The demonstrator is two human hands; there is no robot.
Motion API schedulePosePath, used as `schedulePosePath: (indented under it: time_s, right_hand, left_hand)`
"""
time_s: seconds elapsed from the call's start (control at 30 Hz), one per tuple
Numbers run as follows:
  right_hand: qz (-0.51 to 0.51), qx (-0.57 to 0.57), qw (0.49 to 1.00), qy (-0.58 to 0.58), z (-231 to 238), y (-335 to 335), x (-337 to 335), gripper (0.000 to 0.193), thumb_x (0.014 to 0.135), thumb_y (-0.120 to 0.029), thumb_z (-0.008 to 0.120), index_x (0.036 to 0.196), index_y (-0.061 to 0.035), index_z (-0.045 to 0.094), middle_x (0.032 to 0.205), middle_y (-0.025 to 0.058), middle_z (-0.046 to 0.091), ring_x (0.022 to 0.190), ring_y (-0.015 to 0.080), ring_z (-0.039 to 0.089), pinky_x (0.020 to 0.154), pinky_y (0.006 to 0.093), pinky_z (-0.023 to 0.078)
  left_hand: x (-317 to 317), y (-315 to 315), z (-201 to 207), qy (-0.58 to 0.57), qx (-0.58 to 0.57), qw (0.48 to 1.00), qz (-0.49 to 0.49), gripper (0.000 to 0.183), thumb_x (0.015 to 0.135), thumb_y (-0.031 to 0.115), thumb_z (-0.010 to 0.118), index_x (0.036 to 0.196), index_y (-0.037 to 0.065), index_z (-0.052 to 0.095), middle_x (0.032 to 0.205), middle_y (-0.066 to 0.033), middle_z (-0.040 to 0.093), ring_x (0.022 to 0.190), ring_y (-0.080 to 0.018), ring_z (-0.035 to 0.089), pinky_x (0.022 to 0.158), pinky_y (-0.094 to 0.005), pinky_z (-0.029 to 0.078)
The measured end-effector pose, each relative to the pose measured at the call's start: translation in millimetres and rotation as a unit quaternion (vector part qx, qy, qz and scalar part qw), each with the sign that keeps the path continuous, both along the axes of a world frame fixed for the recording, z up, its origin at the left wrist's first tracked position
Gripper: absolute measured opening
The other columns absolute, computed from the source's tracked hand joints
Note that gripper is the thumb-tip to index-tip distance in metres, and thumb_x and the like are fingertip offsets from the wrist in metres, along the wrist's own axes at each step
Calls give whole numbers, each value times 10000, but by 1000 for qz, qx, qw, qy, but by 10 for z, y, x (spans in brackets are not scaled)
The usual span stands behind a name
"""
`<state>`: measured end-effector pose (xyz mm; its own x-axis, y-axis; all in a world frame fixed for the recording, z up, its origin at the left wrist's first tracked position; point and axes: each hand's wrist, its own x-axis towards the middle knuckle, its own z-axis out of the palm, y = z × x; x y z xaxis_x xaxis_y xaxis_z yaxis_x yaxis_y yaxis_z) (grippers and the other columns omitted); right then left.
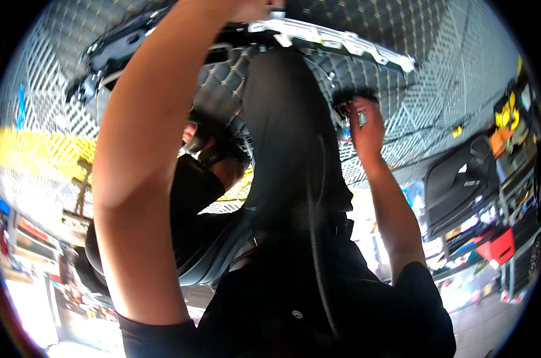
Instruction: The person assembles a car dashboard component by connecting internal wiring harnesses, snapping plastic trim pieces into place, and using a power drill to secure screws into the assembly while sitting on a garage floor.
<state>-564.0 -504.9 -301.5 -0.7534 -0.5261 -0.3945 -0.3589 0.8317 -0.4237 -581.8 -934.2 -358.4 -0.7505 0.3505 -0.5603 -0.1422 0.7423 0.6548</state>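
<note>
The silver bar (342, 43) lies across the quilted mat (214, 89), beyond the raised knee (285, 77); the mat's padding probably keeps its finish from scuffs. A black frame (124, 45) lies at the bar's left, close against it, though whether the two are joined I cannot tell.

The left hand (252, 9) reaches to the bar's near-left end, perhaps to steady it. The upper edge cuts this hand off, so how far its fingers are open, and whether they grip anything, I cannot tell.

The right hand (369, 125) is below the bar's right half, fingers bent and partly closed at a dark part (345, 100). Blur hides whether they hold it or only touch it; the curl suggests fine handling. The leg, below the bar, separates the two hands, likely why each arm reaches around its own side.
</note>
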Motion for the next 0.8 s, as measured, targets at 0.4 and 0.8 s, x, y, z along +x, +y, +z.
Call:
schedulePosePath:
  time_s: [0.4,0.8]
  right_hand:
    - [-244,268,863,-352,-121,1287,2541,353,872,-241,685,1222,-194,683,1255,84,682,1257,294,598,1033,458,517]
    - [-430,205,782,-401,-398,1103,3378,315,928,-335,679,1201,-181,707,1305,75,675,1271,276,613,1008,449,541]
  left_hand:
    - [466,245,351,106,-94,987,69,331,983,214,688,1307,149,671,1149,-115,702,1022,-318,689,841,-413,551]
    - [1098,381,1207,218,-182,958,37,360,1021,199,671,1323,4,640,1190,-190,682,968,-315,693,814,-410,561]
